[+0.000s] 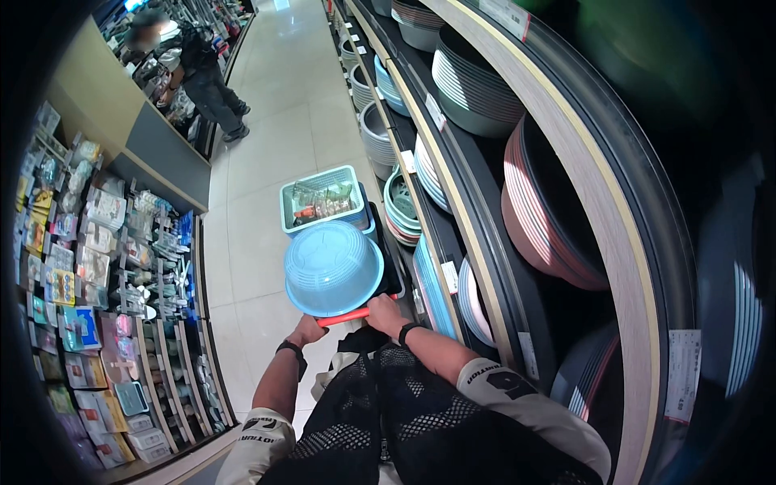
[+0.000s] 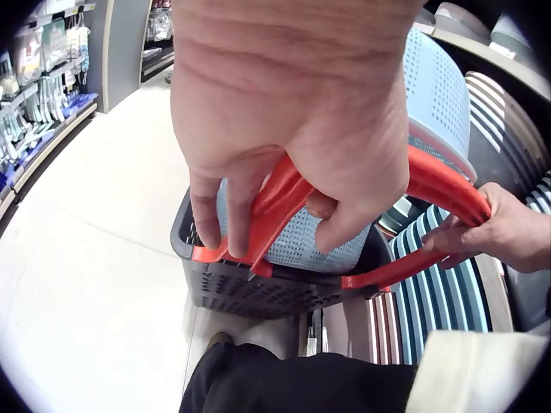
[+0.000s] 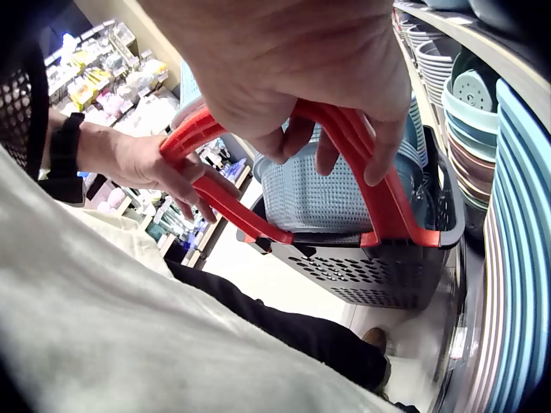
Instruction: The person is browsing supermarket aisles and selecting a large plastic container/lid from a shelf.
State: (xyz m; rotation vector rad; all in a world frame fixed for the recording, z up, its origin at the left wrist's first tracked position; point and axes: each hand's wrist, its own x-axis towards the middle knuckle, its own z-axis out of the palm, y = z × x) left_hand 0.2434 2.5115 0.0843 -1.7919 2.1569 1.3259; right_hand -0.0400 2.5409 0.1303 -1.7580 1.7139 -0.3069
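Both hands hold the red handles point(image 1: 343, 316) of a dark shopping basket point(image 2: 250, 291). My left hand point(image 2: 288, 120) grips one side, with fingers and thumb hanging over the red bar. On the other side my right hand point(image 3: 301, 69) has its fingers curled round the handle. A light blue perforated basin point(image 1: 331, 267) lies bottom up over the basket in the head view. Beyond it is a pale green basket point(image 1: 288, 212) with packaged goods inside. Blue perforated plastic point(image 3: 314, 194) fills the shopping basket below the hands in the right wrist view.
Shelves with stacked basins point(image 1: 477, 81) run close along the right. A rack of packaged small goods point(image 1: 89, 283) lines the left. A tiled aisle floor point(image 1: 275, 137) leads forward, with a person point(image 1: 206, 77) standing at the shelves far left.
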